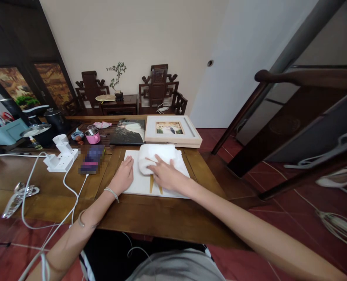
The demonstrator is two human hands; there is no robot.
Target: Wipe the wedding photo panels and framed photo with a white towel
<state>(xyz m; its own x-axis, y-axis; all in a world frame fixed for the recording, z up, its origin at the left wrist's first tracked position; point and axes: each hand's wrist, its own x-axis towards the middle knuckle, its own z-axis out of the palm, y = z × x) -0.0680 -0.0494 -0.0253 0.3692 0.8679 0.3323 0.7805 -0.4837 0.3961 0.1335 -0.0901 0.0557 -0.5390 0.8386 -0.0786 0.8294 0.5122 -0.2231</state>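
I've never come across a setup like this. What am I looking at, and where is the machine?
There is no machine: these are a person's two bare hands. The single picture comes from a camera worn on the person's head, looking forward and down.

On the wooden table lies a white board. The left hand lies over its left side. The right hand rests on a soft white bundle on the board; whether it grips the bundle is hard to tell.

Behind the board are a picture frame and a dark picture. To the left are a phone, its screen blurred, a pink cup and a power strip.
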